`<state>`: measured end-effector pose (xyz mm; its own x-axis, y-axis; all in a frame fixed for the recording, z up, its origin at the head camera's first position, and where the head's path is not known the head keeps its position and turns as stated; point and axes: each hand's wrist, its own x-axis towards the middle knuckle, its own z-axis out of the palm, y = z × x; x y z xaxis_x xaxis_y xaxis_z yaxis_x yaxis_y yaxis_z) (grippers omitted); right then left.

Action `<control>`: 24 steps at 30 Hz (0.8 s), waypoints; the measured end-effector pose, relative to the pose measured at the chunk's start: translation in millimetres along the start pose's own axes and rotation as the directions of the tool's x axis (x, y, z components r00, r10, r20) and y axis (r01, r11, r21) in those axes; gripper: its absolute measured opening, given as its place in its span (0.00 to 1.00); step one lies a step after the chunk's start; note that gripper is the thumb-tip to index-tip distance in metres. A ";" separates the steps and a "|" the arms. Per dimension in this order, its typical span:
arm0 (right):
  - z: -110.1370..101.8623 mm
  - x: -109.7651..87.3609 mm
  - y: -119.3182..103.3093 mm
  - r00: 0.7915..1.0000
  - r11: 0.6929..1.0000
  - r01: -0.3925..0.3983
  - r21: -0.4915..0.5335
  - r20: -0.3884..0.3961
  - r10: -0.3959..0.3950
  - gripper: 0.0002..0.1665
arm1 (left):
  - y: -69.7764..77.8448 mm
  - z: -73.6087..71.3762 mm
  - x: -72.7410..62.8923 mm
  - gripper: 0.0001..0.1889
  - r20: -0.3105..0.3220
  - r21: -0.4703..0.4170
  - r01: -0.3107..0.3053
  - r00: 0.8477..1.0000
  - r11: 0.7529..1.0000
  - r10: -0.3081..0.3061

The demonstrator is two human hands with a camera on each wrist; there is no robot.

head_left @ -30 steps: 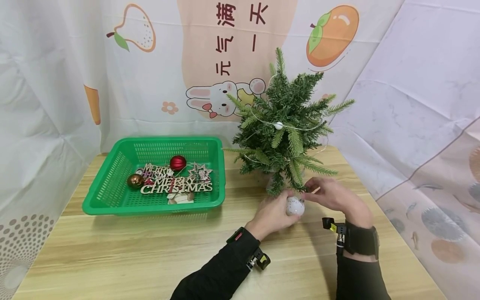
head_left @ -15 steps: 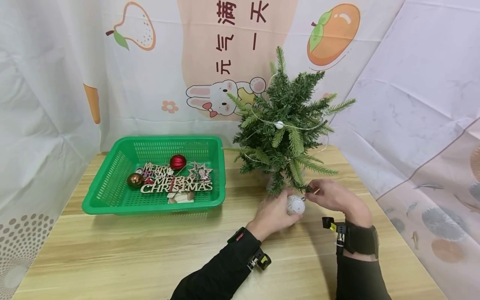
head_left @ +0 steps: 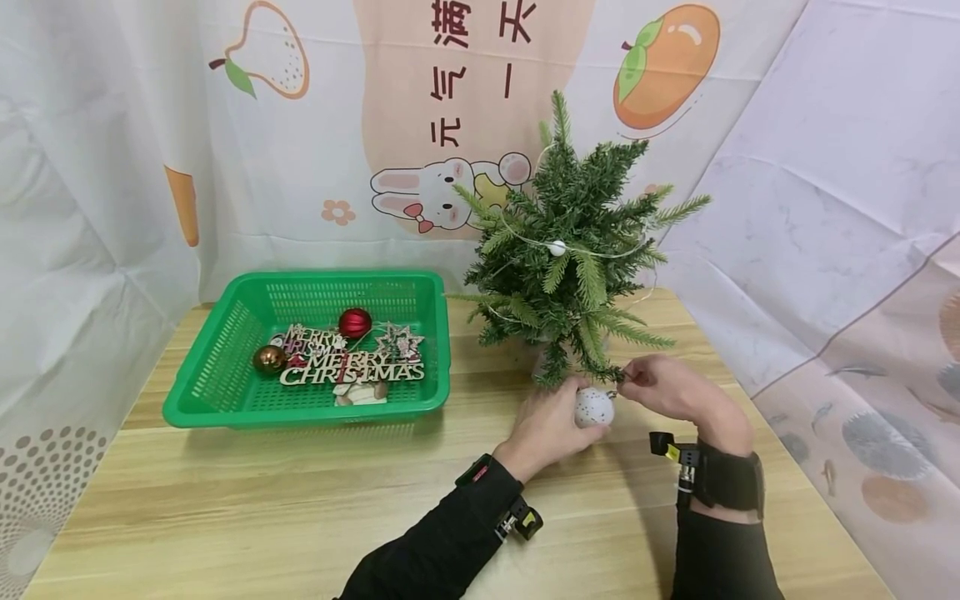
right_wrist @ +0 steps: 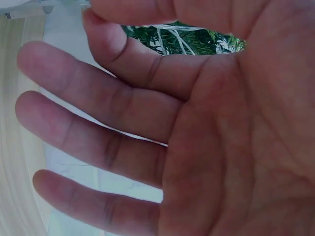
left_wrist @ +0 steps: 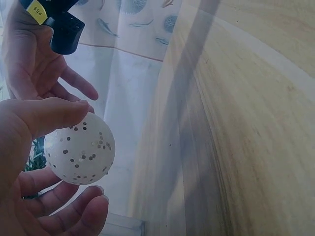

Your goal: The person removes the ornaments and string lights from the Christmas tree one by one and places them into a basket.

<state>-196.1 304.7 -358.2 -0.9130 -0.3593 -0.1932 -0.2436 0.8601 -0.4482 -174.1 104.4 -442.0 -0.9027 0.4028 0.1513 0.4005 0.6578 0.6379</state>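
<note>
My left hand (head_left: 550, 427) holds a white bauble (head_left: 595, 407) with small dark and silvery specks, low in front of a small artificial Christmas tree (head_left: 588, 204). The left wrist view shows the thumb on one side of the bauble (left_wrist: 81, 152) and curled fingers on the other. To the right, my right hand (head_left: 663, 387) pinches the tip of a low green branch (head_left: 600, 367) between thumb and forefinger, just above the bauble's metal cap. In the right wrist view the other fingers (right_wrist: 64, 120) are extended, and the pinched spot is mostly hidden.
A green plastic basket (head_left: 176, 404) stands on the wooden table (head_left: 285, 508) at left. Inside lie a red bauble (head_left: 355, 323), a brown bauble (head_left: 270, 360), "Merry Christmas" wooden cutouts (head_left: 352, 367) and a star ornament (head_left: 399, 342). A thin light string (head_left: 600, 255) winds round the tree.
My right hand has drifted slightly right, and the branch tip with it. The bauble in my left hand has shifted a little right and its cap has turned towards the right hand.
</note>
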 end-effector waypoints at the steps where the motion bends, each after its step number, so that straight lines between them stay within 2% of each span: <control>1: -0.4 -0.6 -0.2 1.000 1.000 -0.001 0.003 0.001 0.001 0.14 | 0.4 0.2 -0.2 0.37 -0.003 -0.007 0.001 1.000 1.000 -0.001; 9: -4.3 -5.7 -1.8 0.999 0.998 0.019 0.053 -0.040 -0.017 0.10 | 4.3 3.4 -1.3 0.36 -0.045 -0.087 -0.021 0.999 0.996 0.017; 17: -7.7 -9.8 -5.1 0.994 0.999 0.031 0.029 -0.104 -0.028 0.09 | 6.3 4.3 -0.7 0.36 -0.079 -0.068 -0.040 0.996 0.997 0.034; 24: -9.8 -12.4 -9.5 0.993 0.999 0.048 -0.003 -0.108 -0.048 0.07 | 6.9 2.7 -1.5 0.33 -0.071 -0.056 -0.048 0.996 0.997 0.044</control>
<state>-185.7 304.6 -343.0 -0.9304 -0.3585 -0.0760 -0.2876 0.8430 -0.4546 -169.6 110.0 -439.9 -0.8929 0.3855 0.2326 0.4342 0.6011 0.6709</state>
